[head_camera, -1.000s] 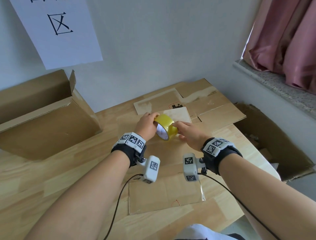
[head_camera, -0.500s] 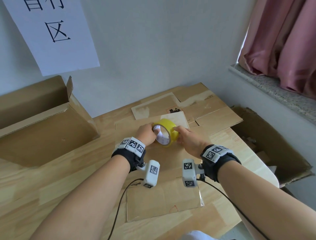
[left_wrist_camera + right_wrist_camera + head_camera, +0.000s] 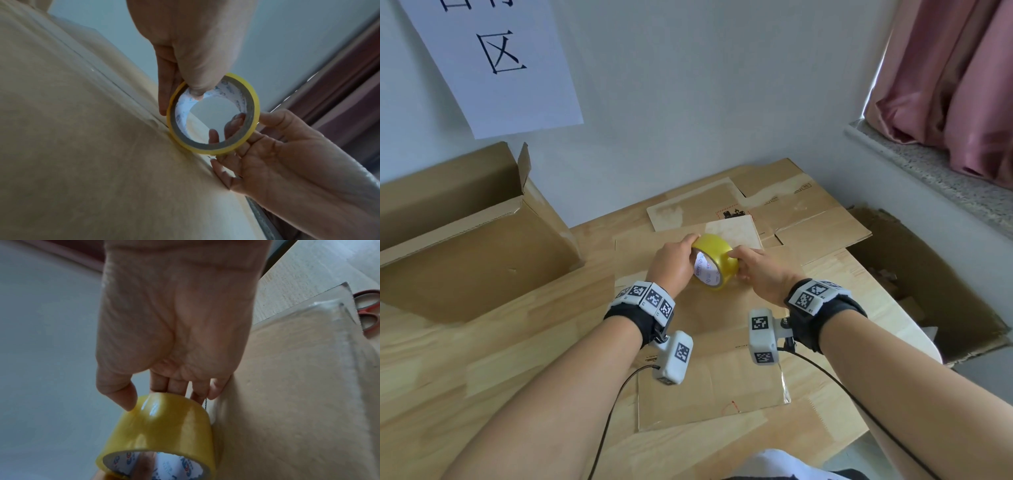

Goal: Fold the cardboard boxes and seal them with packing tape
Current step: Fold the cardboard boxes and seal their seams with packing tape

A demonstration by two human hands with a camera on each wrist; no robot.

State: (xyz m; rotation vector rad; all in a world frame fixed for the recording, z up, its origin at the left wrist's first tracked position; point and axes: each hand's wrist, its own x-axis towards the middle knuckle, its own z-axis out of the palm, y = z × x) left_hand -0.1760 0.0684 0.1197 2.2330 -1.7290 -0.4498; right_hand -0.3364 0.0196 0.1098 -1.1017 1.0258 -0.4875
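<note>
step: the sealing stage looks to be in hand, with the tape roll (image 3: 714, 263) held up over the folded box (image 3: 709, 370) while the loose end is apparently being sought; no free strip of tape shows.
next move: judged from here, the end must be picked free with a nail, pulled out and laid along the box's seam; the glossy roll may slip or the end may be hard to find.
tape roll: yellow, on edge, hole facing the person, just above the folded box, at its far part; whether it touches the cardboard i cannot tell.
left hand (image 3: 674, 263): on the roll's left side, thumb hooked inside the core, fingers (image 3: 164, 91) down the outer face; grip closed on the roll.
right hand (image 3: 760, 274): on the roll's right side, thumb on the outer band, fingers (image 3: 176, 386) curled behind and under it; grip also closed on the roll.
folded box: flat on the bench (image 3: 482, 359), directly below the roll.
others: an open carton (image 3: 476, 260) left of the roll; flat cardboard (image 3: 791, 212) beyond it; scissors (image 3: 368, 311) by the folded box's edge.
</note>
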